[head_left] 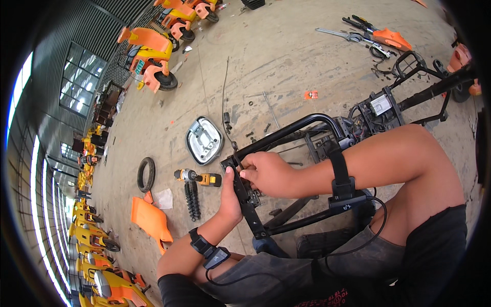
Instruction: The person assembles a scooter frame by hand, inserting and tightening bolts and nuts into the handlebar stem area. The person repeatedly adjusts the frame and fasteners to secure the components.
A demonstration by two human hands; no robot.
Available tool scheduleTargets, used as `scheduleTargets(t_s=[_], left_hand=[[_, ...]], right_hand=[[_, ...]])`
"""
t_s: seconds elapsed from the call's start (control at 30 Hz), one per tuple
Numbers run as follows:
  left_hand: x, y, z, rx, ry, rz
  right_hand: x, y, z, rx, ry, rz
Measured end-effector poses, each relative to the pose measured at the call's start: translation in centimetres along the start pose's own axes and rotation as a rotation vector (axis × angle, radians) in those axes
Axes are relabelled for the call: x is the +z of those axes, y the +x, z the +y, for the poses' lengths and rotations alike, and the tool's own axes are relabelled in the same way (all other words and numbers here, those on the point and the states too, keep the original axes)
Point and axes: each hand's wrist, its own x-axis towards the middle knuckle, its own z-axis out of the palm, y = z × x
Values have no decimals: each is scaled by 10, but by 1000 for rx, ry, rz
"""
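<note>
A black scooter frame (284,134) lies across in front of me, with a flat crossbar (249,209) at its left end. My left hand (231,198) is closed around that crossbar, thumb up along its edge and the other fingers hidden behind it. My right hand (273,175) is closed at the crossbar's far corner, inside the frame. Its bent fingers pinch a slim dark wrench (235,148), whose ring-shaped end sticks up past the corner. Where the wrench's lower part meets the frame is hidden by the fingers.
On the floor lie a yellow-black power drill (204,179), a shock absorber (192,200), a silver-grey tray-like part (204,140), a tyre (146,174) and an orange panel (151,220). Loose bolts (250,134) and a rod (271,110) lie beyond the frame. Yellow-orange scooters (153,56) stand farther off.
</note>
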Motion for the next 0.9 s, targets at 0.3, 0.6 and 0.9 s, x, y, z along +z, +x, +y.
scheduleTargets(t_s=[0.3, 0.6, 0.9], left_hand=[[-11, 5, -5, -12, -73, -109], [-7, 5, -5, -41, -70, -52], [-22, 12, -14, -39, -84, -55]], right_hand=[[-4, 2, -3, 69, 131, -103], [-18, -4, -7, -172, -142, -104], [-19, 12, -30, -171, -81, -87]])
